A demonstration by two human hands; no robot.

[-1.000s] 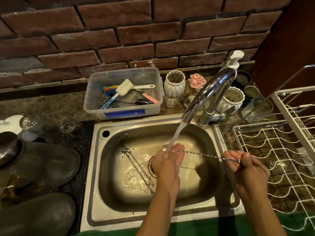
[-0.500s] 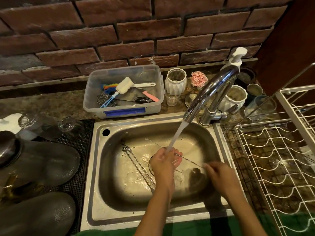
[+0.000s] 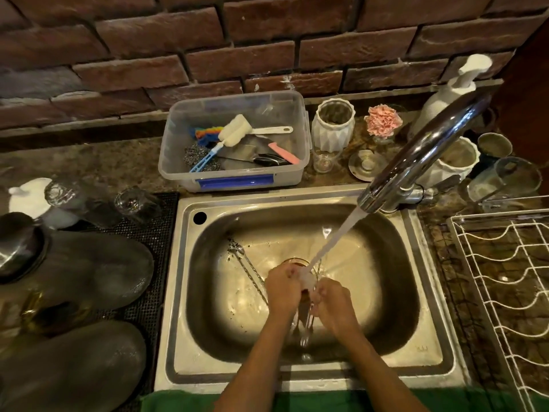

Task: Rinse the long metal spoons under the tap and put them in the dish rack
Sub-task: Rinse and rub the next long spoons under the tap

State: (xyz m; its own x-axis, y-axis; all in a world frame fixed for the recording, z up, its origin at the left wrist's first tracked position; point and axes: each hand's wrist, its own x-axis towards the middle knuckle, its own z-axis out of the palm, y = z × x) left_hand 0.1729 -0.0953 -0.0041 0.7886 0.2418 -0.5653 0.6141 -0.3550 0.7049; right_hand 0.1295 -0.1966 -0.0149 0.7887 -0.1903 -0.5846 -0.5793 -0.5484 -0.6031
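Note:
Over the drain of the steel sink (image 3: 297,198), my left hand (image 3: 282,289) and my right hand (image 3: 334,304) are pressed close together. Water from the curved chrome tap (image 3: 416,162) falls right where their fingers meet. Both hands are curled around a long metal spoon (image 3: 303,328). Most of it is hidden, and only a thin glint shows below the hands. More long twisted spoons (image 3: 248,270) lie on the sink floor to the left. The white wire dish rack (image 3: 505,292) stands to the right of the sink.
A clear plastic tub (image 3: 234,176) with brushes and scourers sits behind the sink. White ribbed jars (image 3: 332,126), glasses and a soap pump (image 3: 454,87) crowd the back right. On the left, upturned glasses (image 3: 136,203) and dark bowls (image 3: 89,269) rest on a black mat.
My right hand has slid left along the spoon until it meets my left hand under the stream. Both hands have dropped lower in the basin. The view has tilted a little downward.

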